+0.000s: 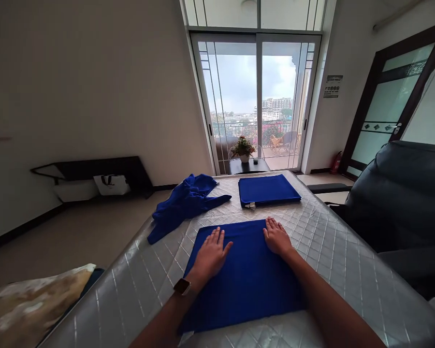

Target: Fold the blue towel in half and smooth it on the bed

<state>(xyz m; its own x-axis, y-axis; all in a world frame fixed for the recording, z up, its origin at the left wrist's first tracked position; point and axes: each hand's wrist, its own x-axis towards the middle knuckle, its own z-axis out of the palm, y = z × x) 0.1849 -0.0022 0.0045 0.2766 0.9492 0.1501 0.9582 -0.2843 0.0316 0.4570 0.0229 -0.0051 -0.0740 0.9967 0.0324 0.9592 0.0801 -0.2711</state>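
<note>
Through my head view: flat blue cloth point(252, 285) lies on the quilted silver top point(342, 251), roughly mid-width, up toward the near edge. It sits directly under both hands and runs back from them between the forearms, its near border closer to me than either hand.

My left hand point(210, 253) is palm down on the cloth's far left part, fingers straight and together, thumb out to the side, fingertips just about at the cloth's far border. My right hand point(277, 238) presses down at the cloth's far right corner, fingers extended and close together, tips at the border. Both hands are flat, neither has hold of anything; they only touch the fabric. Most of the cloth's middle shows between them. Dark watch point(181, 286) on the left wrist.

Beyond the hands, folded blue stack point(270, 188) lies near the far edge, toward the far right corner, squared up, white tag point(250, 205) at its near side. It's apart from the flat cloth. Crumpled blue fabric point(188, 199) is heaped along the left edge toward the far left corner, ahead and left of the left hand, one strip pointing right toward the stack.

Black chair point(413, 183) stands off the right edge. Past the far edge: potted flowers point(243, 147).
</note>
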